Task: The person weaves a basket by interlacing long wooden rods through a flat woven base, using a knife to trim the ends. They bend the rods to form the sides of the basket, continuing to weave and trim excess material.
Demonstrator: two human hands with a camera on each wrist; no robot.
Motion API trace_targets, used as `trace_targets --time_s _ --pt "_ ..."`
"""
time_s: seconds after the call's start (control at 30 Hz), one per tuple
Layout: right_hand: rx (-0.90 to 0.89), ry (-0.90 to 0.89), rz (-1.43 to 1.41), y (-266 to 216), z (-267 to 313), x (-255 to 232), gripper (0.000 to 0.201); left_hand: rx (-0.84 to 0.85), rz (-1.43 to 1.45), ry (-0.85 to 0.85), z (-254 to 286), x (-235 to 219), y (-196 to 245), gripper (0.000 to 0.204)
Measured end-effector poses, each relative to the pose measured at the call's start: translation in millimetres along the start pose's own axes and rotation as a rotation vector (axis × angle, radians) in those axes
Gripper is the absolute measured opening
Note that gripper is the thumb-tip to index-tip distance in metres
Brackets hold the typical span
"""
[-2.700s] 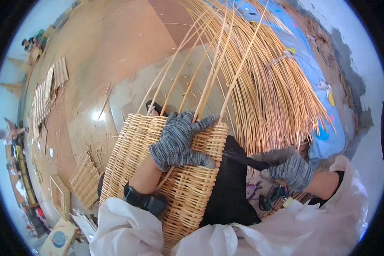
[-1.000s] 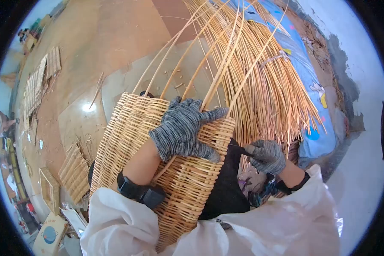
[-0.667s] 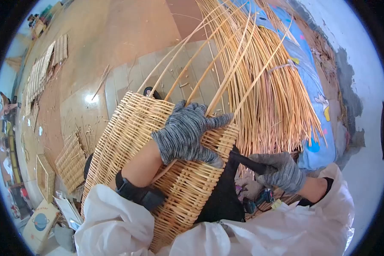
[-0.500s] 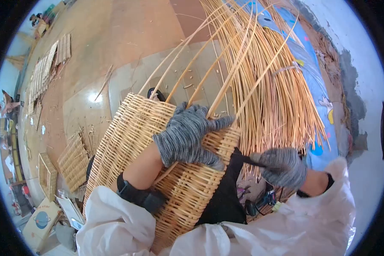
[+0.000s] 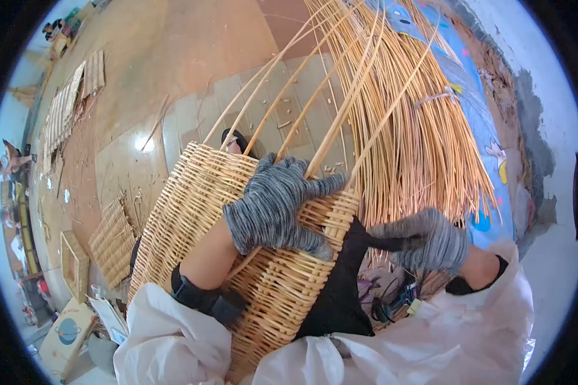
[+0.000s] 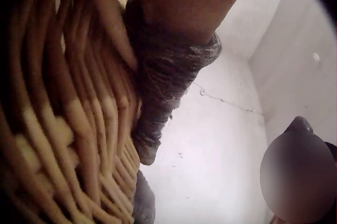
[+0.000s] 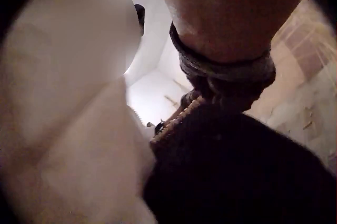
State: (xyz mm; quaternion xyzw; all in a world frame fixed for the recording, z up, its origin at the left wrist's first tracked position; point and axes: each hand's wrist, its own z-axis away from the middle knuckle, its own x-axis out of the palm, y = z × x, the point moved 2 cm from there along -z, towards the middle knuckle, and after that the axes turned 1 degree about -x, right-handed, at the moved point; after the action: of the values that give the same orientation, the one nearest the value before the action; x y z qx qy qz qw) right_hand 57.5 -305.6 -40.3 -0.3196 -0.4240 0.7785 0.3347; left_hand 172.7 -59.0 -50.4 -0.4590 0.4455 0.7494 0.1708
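A woven wicker panel [image 5: 192,192] lies aslant over the person's lap, with long rods [image 5: 331,138] standing out of its far edge. My gloved left hand [image 5: 276,205] rests flat on its upper part, fingers spread, the forefinger along the edge among the rods. In the left wrist view the woven rods [image 6: 95,124] fill the left side beside the glove [image 6: 163,71]. Just right of the panel, my gloved right hand [image 5: 430,240] grips a dark narrow piece [image 5: 388,244] that reaches toward the black cloth on the lap; its kind does not show.
A big bundle of loose rods [image 5: 411,141] lies on a blue sheet [image 5: 494,167] at the right. Woven pieces [image 5: 112,244] and a small wooden frame [image 5: 74,263] lie on the floor at left. Black cloth [image 5: 334,295] covers the lap; cut bits [image 5: 289,122] litter the floor.
The right hand moved in close to the panel's right edge about a second ago, then back out to the right with the dark piece. The left hand keeps its place on the panel.
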Motion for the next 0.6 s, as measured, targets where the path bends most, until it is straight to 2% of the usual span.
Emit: trace_targets --time_s 0.03,0.07,0.13,0.2,0.3,0.33,0.43,0.5,0.6 --pt "0.082 -0.046 -0.059 -1 -3 -7 0.047 0.033 0.012 0.052 0 1 0 0.102" --pt "0.127 -0.012 -0.126 -1 2 1 0.047 0.001 -0.022 0.01 -3 -2 2 0.102" --pt "0.012 0.106 -0.106 4 11 22 0.046 -0.064 -0.083 -0.076 -3 -4 8 0.102" --pt "-0.126 0.177 -0.052 11 11 31 0.045 -0.035 -0.062 -0.041 -2 -1 7 0.102" --pt "0.133 -0.021 0.157 -20 0 1 0.043 0.013 -0.024 0.021 1 0 1 0.102" --pt "0.099 -0.036 0.211 -23 -1 -2 0.043 0.037 -0.008 0.043 0 1 2 0.102" --pt "-0.032 0.045 0.009 -4 7 10 0.043 -0.035 -0.058 -0.056 -2 -6 9 0.102" --pt "-0.043 0.097 -0.004 0 9 21 0.043 -0.005 -0.025 -0.01 -2 1 6 0.103" --pt "0.052 -0.004 0.085 -25 -2 -1 0.044 0.007 0.046 0.002 1 1 0 0.103"
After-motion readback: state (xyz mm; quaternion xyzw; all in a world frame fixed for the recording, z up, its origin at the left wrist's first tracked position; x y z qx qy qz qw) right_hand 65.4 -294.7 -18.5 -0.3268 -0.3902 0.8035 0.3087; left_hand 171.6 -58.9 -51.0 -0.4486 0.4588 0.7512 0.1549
